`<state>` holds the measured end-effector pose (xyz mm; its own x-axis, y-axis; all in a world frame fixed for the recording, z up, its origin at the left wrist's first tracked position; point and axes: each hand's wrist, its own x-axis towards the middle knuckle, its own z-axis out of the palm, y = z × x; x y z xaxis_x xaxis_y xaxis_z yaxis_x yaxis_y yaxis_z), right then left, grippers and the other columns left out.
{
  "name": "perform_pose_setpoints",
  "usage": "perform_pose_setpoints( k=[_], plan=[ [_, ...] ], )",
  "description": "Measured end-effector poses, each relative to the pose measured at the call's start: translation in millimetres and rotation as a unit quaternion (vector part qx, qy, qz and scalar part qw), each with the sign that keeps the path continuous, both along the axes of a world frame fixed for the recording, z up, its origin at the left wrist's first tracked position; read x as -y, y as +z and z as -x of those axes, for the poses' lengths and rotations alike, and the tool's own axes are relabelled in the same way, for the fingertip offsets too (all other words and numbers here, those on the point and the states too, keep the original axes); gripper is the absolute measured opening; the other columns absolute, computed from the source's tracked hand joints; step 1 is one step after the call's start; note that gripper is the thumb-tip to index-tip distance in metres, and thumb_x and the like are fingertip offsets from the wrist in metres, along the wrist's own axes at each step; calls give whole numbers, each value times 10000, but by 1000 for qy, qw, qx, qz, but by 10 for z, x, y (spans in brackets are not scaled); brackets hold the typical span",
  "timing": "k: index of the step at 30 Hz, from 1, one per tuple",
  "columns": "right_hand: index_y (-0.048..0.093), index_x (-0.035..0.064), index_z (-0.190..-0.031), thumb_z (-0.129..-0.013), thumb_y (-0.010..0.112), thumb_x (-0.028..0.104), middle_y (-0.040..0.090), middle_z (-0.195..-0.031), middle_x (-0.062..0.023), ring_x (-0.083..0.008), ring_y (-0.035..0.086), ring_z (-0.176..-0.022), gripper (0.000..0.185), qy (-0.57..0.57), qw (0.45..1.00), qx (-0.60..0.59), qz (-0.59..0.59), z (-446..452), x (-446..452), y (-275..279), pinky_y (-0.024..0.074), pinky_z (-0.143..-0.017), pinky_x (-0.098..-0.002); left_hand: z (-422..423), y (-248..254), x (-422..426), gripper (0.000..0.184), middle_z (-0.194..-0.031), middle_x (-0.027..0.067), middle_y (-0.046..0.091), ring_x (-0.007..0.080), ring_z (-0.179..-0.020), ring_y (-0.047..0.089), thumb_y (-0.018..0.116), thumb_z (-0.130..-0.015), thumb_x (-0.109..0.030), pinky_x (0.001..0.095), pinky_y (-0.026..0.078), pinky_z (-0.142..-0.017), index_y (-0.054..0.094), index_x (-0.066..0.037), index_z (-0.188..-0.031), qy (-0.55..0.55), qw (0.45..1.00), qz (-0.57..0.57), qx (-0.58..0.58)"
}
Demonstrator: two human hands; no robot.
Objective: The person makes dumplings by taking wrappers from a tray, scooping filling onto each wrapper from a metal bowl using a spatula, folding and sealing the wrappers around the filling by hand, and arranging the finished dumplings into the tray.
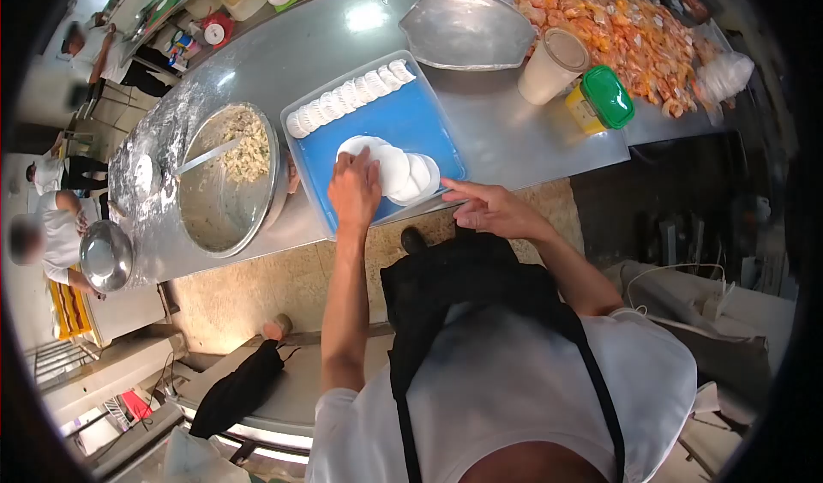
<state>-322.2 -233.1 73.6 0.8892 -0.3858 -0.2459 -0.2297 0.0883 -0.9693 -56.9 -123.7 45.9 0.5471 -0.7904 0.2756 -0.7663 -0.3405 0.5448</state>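
Observation:
A blue tray (313,162) with a pale rim lies on the steel table in front of me. Several flat white dough rounds (396,173) overlap in its near half. My left hand (356,190) reaches over the leftmost rounds, its fingertips bent down and closed on one of them. Just off the right end of the rounds is my right hand (497,209), index finger stretched out and fingers apart, holding nothing. Along the tray's far side runs a row of pleated white dumplings (351,99).
Left of the tray stands a steel bowl (199,217) of chopped filling with a spatula (206,157). Behind are a metal tray (467,29), a beige container (549,67), a green-lidded tub (607,97) and a heap of orange pieces (609,33). Other people stand at far left.

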Motion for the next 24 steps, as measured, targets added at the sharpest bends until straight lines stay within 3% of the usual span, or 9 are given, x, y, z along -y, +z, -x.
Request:
perform_pose_setpoints(
  k=[5, 8, 11, 14, 17, 18, 21, 22, 24],
  plan=[
    [500, 93, -1487, -949, 692, 103, 673, -1282, -144, -165, 659, -1033, 571, 20, 999, -14, 46, 245, 251, -16, 540, -934, -321, 15, -51, 189, 164, -989, 121, 678, 326, -973, 651, 731, -848, -120, 448, 539, -796, 760, -72, -1002, 23, 998, -41, 37],
    [530, 74, -1458, -948, 684, 101, 689, -1243, -143, -163, 667, -1020, 533, -2, 998, -25, 49, 427, 395, -64, 543, -923, -316, -16, -149, 150, 122, -987, 97, 672, 291, -909, 663, 734, -872, -149, 418, 552, -738, 715, -57, -948, 3, 996, 23, 87],
    [579, 63, -1412, -939, 684, 90, 719, -1153, -138, -152, 676, -963, 486, -14, 998, -22, 62, 426, 466, -49, 549, -868, -299, 57, -1, 89, 149, -980, 77, 693, 224, -802, 677, 705, -933, -184, 368, 548, -696, 668, -48, -981, 56, 966, 55, -246],
    [610, 48, -1374, -940, 681, 97, 733, -1075, -110, -123, 656, -876, 443, -2, 997, -32, 67, 294, 486, 39, 536, -807, -275, -2, -39, -23, 216, -958, 67, 708, 174, -757, 678, 679, -979, -228, 322, 549, -678, 610, -36, -1051, 76, 900, 121, -411],
    [642, 33, -1323, -947, 677, 114, 731, -977, -80, -100, 615, -779, 386, 16, 995, -18, 97, 67, 428, 65, 512, -732, -260, 57, 83, -34, 291, -960, 88, 710, 156, -797, 684, 675, -989, -264, 305, 558, -698, 556, -28, -1111, 105, 721, 275, -627],
    [652, 28, -1302, -950, 677, 121, 727, -933, -73, -94, 598, -748, 365, 21, 994, -2, 104, -39, 394, 102, 503, -707, -260, 65, 247, -78, 229, -925, 71, 705, 138, -852, 682, 707, -961, -164, 313, 574, -776, 555, -46, -1083, 81, 674, 292, -674],
    [672, 13, -1246, -957, 674, 141, 705, -834, -63, -91, 575, -693, 316, 42, 986, 53, 155, -456, 388, 246, 485, -656, -270, 128, 580, -243, 333, -996, 114, 719, 172, -842, 708, 730, -934, -88, 328, 578, -705, 505, -25, -1172, 13, 811, 287, -510],
    [676, 9, -1229, -959, 673, 147, 696, -806, -62, -93, 573, -680, 303, 49, 981, 72, 173, -622, 376, 300, 481, -643, -276, 91, 613, -337, 352, -993, 114, 737, 222, -851, 728, 713, -865, 59, 354, 578, -721, 547, -9, -1168, 20, 854, 233, -464],
    [682, -2, -1182, -961, 671, 151, 679, -766, -63, -99, 557, -653, 269, 58, 975, 57, 209, -996, 319, 505, 473, -628, -282, 5, 686, -562, 361, -972, 122, 741, 244, -843, 732, 689, -832, 87, 357, 572, -732, 585, -10, -1164, 19, 960, 118, -252]
  ],
)
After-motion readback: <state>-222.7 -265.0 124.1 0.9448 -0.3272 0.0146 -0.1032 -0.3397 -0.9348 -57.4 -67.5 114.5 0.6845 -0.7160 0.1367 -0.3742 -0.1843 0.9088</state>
